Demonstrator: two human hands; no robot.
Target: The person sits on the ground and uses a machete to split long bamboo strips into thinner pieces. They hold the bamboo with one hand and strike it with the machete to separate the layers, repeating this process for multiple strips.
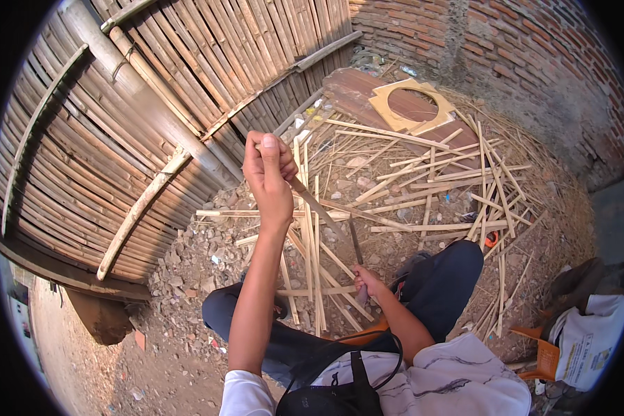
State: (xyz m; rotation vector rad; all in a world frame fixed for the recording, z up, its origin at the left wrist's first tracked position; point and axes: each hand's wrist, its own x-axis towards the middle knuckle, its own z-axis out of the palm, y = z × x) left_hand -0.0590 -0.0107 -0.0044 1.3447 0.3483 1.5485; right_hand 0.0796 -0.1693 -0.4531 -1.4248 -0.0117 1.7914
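Two grips on my feed: the raised left hand holds a thin strip slanting down toward the knife in the right hand. Probably shaving; the next move calls for blade control.

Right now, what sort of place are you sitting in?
Probably an outdoor yard used as a simple workspace: there's a brown slatted bamboo wall, a weathered red-brick wall, and long, pale, thin strips scattered over stony brown ground.
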